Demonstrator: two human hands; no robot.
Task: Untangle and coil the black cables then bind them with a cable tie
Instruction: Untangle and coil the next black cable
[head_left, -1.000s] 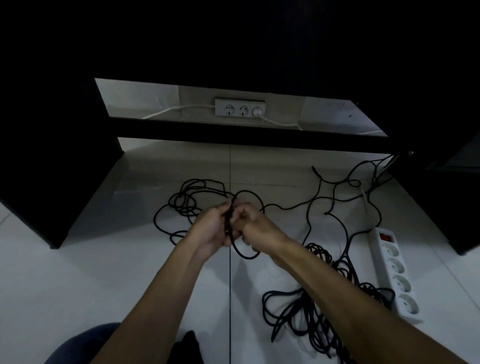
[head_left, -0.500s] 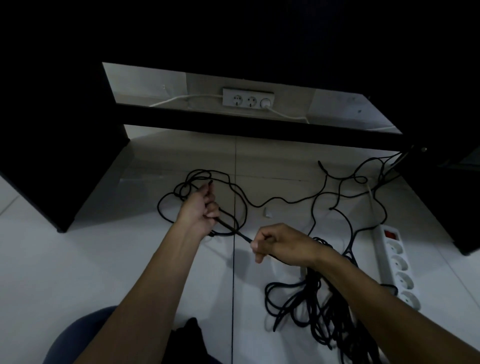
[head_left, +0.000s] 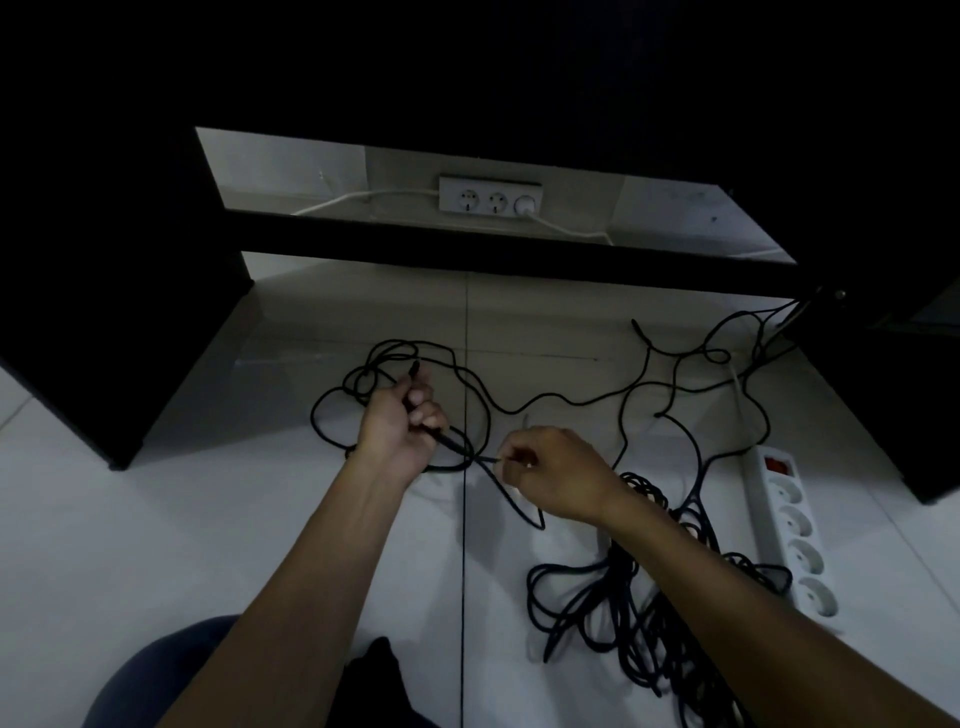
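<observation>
Overhead and to both sides looms a dark desk (head_left: 119, 291), its crossbar running across the view, and beneath it lies a pale tiled floor (head_left: 156, 545). Across that floor the black cables (head_left: 566, 400) sprawl in loose loops from the upper right toward the centre, gathering into a dense tangled heap (head_left: 649, 613) at lower right, beside and partly under the right forearm. Just right of the heap sits a white power strip (head_left: 789, 530) with a red switch at its far end. Against the back wall, seen through the gap in the desk, a white socket block (head_left: 491, 195) has a white lead running off each side. The left hand (head_left: 400, 426) is closed in a fist around a cable, with the cable's end poking up above the knuckles and a small loop hanging below. The right hand (head_left: 550, 467) has its fingers curled, pinching the same cable at its fingertips; the strand runs taut between the two hands, which are near each other above the floor.
</observation>
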